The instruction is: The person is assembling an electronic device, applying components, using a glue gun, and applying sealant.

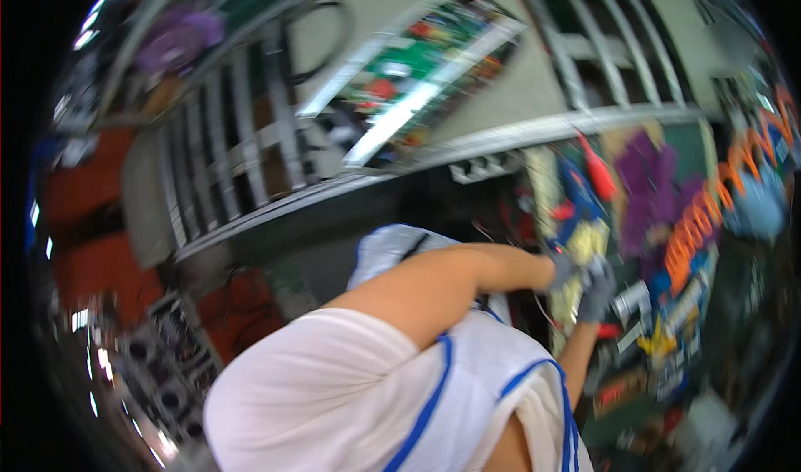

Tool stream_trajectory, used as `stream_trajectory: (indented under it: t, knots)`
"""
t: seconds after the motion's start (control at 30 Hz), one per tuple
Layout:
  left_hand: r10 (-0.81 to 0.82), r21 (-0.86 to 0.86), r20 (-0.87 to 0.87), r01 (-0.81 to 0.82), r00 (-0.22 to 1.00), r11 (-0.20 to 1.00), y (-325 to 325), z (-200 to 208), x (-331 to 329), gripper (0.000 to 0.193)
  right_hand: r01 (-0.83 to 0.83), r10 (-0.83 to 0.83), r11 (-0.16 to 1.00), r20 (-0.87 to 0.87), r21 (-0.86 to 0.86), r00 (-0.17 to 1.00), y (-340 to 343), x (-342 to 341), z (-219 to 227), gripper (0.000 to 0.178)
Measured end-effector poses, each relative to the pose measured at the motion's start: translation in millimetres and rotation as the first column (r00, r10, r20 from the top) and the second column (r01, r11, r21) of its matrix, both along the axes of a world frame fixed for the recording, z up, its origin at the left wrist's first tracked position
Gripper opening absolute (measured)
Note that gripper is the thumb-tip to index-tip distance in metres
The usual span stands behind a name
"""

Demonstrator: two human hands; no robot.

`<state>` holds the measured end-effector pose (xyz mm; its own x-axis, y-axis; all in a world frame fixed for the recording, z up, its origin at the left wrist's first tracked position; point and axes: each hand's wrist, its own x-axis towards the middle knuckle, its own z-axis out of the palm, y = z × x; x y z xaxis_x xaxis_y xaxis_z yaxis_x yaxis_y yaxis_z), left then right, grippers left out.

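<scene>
My left hand (564, 270), in a grey glove, reaches across to the tool area on my right, and motion blur smears its fingers. Close beside it, my right hand (596, 290), also grey-gloved, has its fingers curled together; what they hold, if anything, is too blurred to name. Both hands are next to pliers-like tools with blue and red handles (581, 193) and a pale yellow item (587, 240). A thin wire runs near the left hand. Farther off, a long metal-framed unit with a green circuit board (409, 65) lies on the bench.
The bench's metal front rail (467, 148) crosses ahead, with slatted roller sections (229, 143) on the left. An orange coiled air hose (697, 230) hangs at the right, near purple cloth-like material (647, 180) and assorted tools. A purple round object (179, 42) sits far left.
</scene>
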<state>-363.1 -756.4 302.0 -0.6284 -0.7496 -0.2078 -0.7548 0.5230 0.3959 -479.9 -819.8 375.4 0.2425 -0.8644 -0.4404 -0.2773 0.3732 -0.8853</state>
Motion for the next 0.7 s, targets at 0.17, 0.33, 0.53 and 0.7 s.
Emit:
stream_trajectory:
  t: [0.17, 0.33, 0.53, 0.7]
  knots:
    - [0.154, 0.192, -0.428, -0.077, 0.891, 0.978, 90.0, 87.6, 114.0, 0.049, -0.301, 0.295, 0.954, 0.151, 0.014, 0.943, 21.4, 121.0, 60.6, 0.018]
    - [0.64, 0.144, -0.674, -0.783, 0.37, 0.605, 232.7, 169.4, 281.4, 0.032, -0.492, 0.496, 0.868, 0.191, -0.074, 0.847, 68.7, 252.2, 110.8, 0.017]
    - [0.556, 0.452, -0.647, -0.85, -0.522, -0.272, 302.6, 212.4, 378.6, 0.016, -0.287, 0.344, 0.934, 0.315, -0.214, 0.885, 58.3, 348.6, 138.0, 0.019]
    - [0.538, 0.435, -0.718, -0.888, -0.442, -0.149, 257.1, 212.7, 417.1, 0.016, -0.15, 0.183, 0.981, 0.336, -0.121, 0.924, 38.6, 362.0, 136.8, 0.023]
